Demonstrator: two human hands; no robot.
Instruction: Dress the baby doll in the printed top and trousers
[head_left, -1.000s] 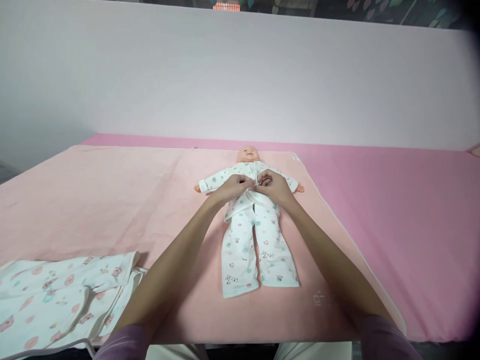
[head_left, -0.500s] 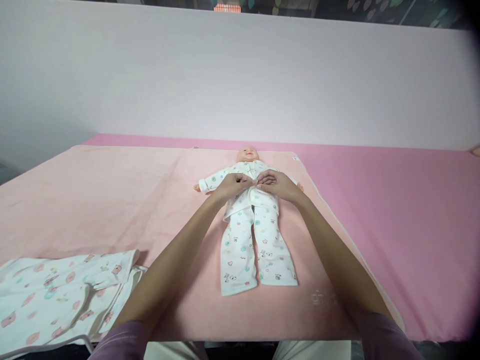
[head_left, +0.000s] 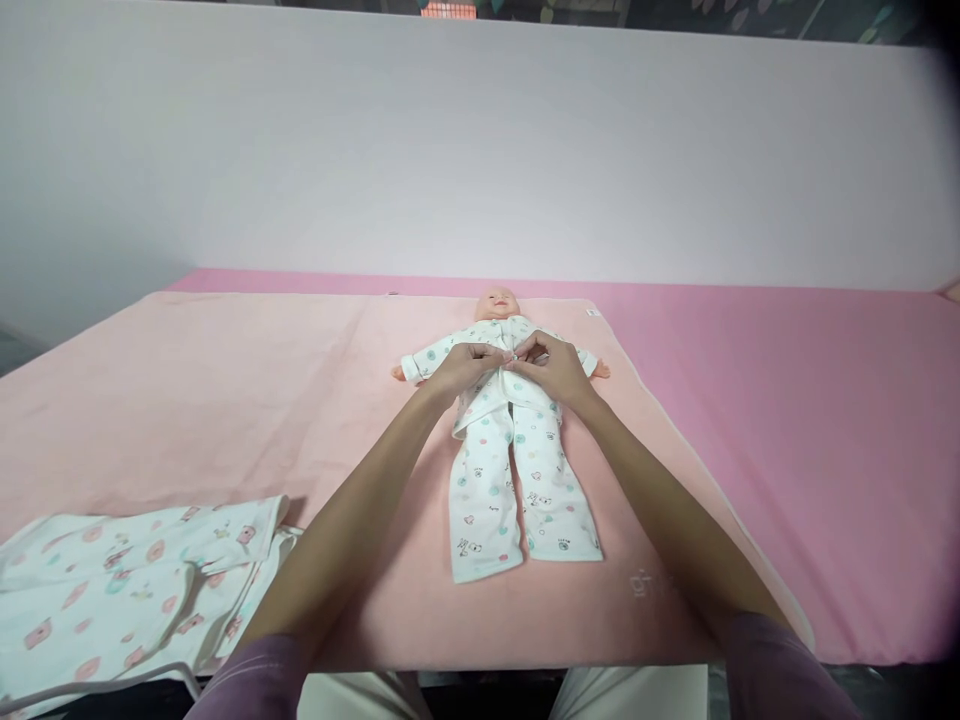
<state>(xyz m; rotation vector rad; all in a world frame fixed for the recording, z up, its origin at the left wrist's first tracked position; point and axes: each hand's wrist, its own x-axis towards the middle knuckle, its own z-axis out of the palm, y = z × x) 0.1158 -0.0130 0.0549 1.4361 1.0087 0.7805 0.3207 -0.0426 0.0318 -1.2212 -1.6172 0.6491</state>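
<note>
A baby doll [head_left: 498,303] lies on its back with its arms spread and its head away from me. It wears a white patterned long-sleeved top [head_left: 491,398] and matching trousers [head_left: 487,510]. Over the front opening of the top, at the chest, my left hand [head_left: 476,367] pinches the cloth with thumb and forefinger. Close against it, my right hand [head_left: 553,368] pinches the same front edge, other fingers curled. The fingertips of both hands meet at the middle; any fastener between them is too small to make out.
A pale pink mat [head_left: 247,400] lies under the doll, over a brighter pink cover [head_left: 787,430]. Folded white patterned cloth [head_left: 112,590] rests at the front left, beside my left forearm. A white panel [head_left: 480,150] stands behind the table.
My right hand has shifted slightly, its wrist lifting and its fingers bunching closer at the top's front. The left hand keeps its pinch. The whole view has moved a little.
</note>
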